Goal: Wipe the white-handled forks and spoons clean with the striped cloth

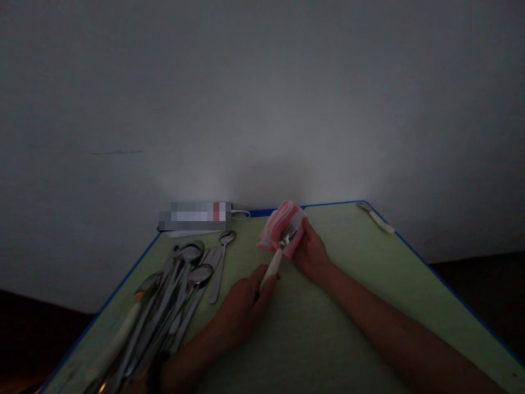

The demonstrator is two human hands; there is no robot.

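A fork (273, 267) with a white handle and metal tines is gripped at its handle by my left hand (250, 293). My right hand (312, 253) holds a folded pink and white cloth (283, 219). The tines lie against the cloth's near face, over the middle of the table. To the left of my left hand spreads a pile of metal cutlery (176, 295), with several spoons and long handles overlapping. A single spoon (221, 262) lies at the pile's right side.
The pale green table (348, 230) has a blue edge and stands against a grey wall (262, 98). Another white-handled piece of cutlery (379, 220) lies at the far right corner. A blurred-out box-like object (197, 216) with a white cord (241, 213) sits at the far left.
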